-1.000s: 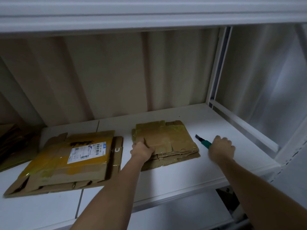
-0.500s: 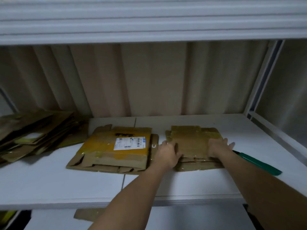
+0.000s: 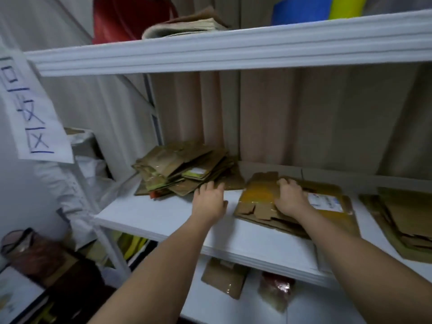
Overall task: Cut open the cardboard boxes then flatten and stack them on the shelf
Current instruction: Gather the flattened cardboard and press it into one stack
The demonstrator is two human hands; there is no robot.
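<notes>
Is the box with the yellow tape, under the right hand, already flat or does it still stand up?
Flat. The yellow-taped box lies low on the shelf, flaps spread, under the right hand.
</notes>
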